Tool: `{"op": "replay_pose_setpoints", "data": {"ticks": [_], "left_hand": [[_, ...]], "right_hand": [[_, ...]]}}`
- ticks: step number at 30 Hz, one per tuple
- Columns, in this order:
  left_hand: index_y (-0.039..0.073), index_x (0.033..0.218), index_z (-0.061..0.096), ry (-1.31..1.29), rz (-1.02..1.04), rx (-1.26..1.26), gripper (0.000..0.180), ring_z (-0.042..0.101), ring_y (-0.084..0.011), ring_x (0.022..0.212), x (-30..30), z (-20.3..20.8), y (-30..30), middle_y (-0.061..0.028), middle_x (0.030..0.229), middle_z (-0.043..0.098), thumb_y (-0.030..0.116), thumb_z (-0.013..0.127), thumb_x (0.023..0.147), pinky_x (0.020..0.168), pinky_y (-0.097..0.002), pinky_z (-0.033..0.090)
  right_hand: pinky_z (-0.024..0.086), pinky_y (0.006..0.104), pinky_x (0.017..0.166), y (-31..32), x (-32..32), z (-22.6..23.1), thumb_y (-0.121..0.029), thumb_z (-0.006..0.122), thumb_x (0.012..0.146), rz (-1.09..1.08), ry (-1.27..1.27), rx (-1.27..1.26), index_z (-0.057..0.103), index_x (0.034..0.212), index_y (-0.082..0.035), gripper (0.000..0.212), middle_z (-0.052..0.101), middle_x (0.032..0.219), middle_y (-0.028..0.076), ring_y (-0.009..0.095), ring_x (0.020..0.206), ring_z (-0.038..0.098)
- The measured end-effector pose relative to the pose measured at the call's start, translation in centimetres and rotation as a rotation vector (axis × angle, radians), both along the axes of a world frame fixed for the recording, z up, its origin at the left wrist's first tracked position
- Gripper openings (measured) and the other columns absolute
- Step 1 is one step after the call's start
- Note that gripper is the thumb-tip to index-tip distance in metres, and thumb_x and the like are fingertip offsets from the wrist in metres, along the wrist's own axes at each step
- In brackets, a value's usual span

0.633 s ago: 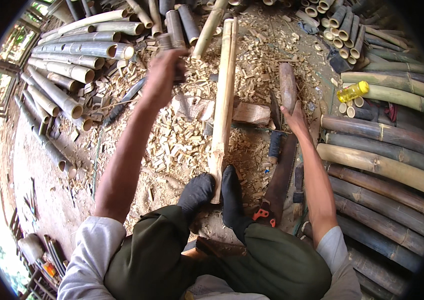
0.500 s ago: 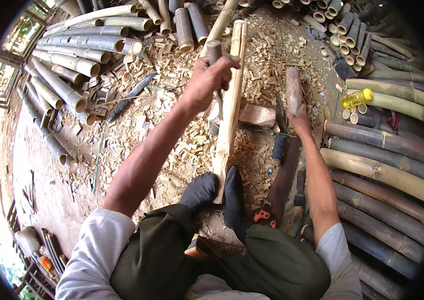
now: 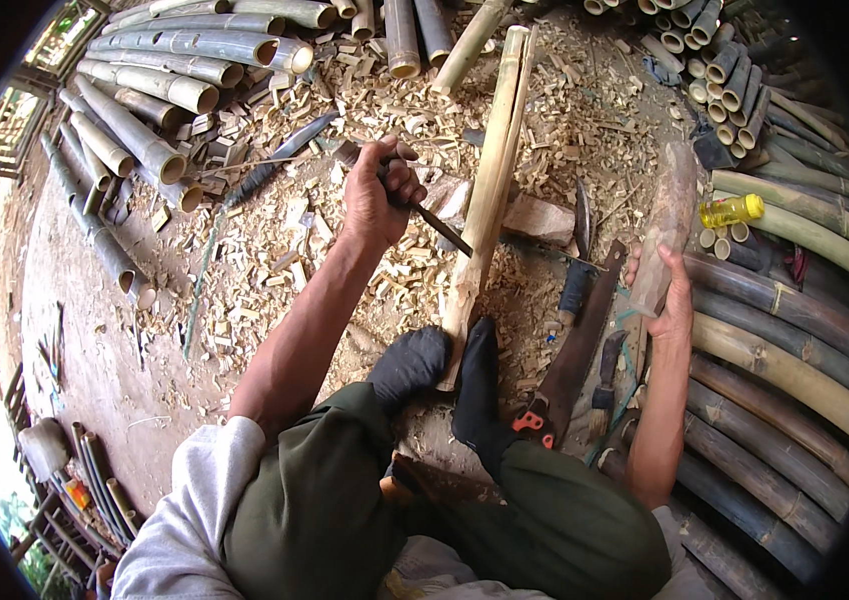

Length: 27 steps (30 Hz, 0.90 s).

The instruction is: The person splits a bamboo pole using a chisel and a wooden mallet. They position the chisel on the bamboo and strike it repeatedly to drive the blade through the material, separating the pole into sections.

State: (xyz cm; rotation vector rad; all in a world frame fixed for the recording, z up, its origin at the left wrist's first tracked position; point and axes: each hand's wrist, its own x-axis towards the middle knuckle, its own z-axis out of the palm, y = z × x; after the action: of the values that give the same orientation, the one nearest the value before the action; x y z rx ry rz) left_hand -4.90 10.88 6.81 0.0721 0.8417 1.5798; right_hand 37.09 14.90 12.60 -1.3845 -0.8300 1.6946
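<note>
My left hand (image 3: pixel 382 198) is closed around a chisel (image 3: pixel 442 230), its blade slanting down to the right. The tip meets the left side of a long pale piece of split wood or bamboo (image 3: pixel 493 170), partway along it. That piece lies lengthwise before me, resting over a rough wooden block (image 3: pixel 540 217). Its near end sits between my feet (image 3: pixel 410 370), which are in dark socks. Off to the right, my right hand (image 3: pixel 669 295) grips a thick wooden club (image 3: pixel 672 190) near its lower end, away from the pale piece.
Wood chips (image 3: pixel 375 290) cover the ground. A handsaw (image 3: pixel 585 340) with an orange-red handle and a dark-handled knife (image 3: pixel 573 290) lie right of my feet. Another long blade (image 3: pixel 290 150) lies left. Bamboo poles (image 3: pixel 785 350) line the right, near a yellow bottle (image 3: pixel 732 210); more bamboo (image 3: pixel 150 85) is at far left.
My left hand has moved left and slightly down, swinging the chisel from upright to slanted against the piece's side. My right hand has moved right and down with the club.
</note>
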Motion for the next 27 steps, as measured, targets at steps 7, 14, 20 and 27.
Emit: {"op": "replay_pose_setpoints", "data": {"ticks": [7, 14, 20, 27], "left_hand": [[0.004, 0.082, 0.062, -0.010, -0.020, -0.019, 0.030, 0.032, -0.0121, 0.051, 0.0, -0.8, 0.1, 0.0044, 0.052, 0.031, 0.031, 0.057, 0.094, 0.054, -0.0306, 0.033], [0.005, 0.079, 0.061, 0.053, -0.014, -0.040, 0.031, 0.033, -0.0113, 0.050, 1.9, 0.7, 0.1, 0.0057, 0.052, 0.032, 0.031, 0.056, 0.096, 0.053, -0.0311, 0.034], [0.005, 0.078, 0.060, 0.070, -0.013, 0.040, 0.031, 0.034, -0.0113, 0.051, -0.2, 1.2, 2.1, 0.0064, 0.052, 0.032, 0.032, 0.058, 0.094, 0.055, -0.0304, 0.033], [0.004, 0.081, 0.061, 0.043, -0.050, 0.010, 0.031, 0.033, -0.0113, 0.051, 0.4, 0.5, 1.8, 0.0060, 0.052, 0.030, 0.032, 0.058, 0.093, 0.054, -0.0307, 0.032]], "right_hand": [[0.057, 0.0315, 0.063, -3.4, -3.3, 1.8, -0.031, 0.068, 0.087, 0.093, -0.049, 0.050, 0.056, 0.121, -0.001, 0.047, 0.064, 0.097, 0.010, 0.018, 0.077, 0.064], [0.058, 0.0315, 0.060, -3.5, -5.0, 5.0, -0.028, 0.078, 0.081, 0.171, -0.162, 0.154, 0.057, 0.120, 0.002, 0.054, 0.066, 0.092, 0.012, 0.019, 0.072, 0.066], [0.058, 0.0315, 0.060, -3.5, -6.3, 6.7, -0.028, 0.081, 0.079, 0.210, -0.162, 0.200, 0.056, 0.120, 0.003, 0.057, 0.067, 0.091, 0.012, 0.019, 0.072, 0.067], [0.059, 0.0319, 0.060, -3.8, -6.1, 6.4, -0.027, 0.080, 0.078, 0.198, -0.179, 0.156, 0.056, 0.120, 0.003, 0.057, 0.067, 0.091, 0.013, 0.019, 0.072, 0.067]]}}
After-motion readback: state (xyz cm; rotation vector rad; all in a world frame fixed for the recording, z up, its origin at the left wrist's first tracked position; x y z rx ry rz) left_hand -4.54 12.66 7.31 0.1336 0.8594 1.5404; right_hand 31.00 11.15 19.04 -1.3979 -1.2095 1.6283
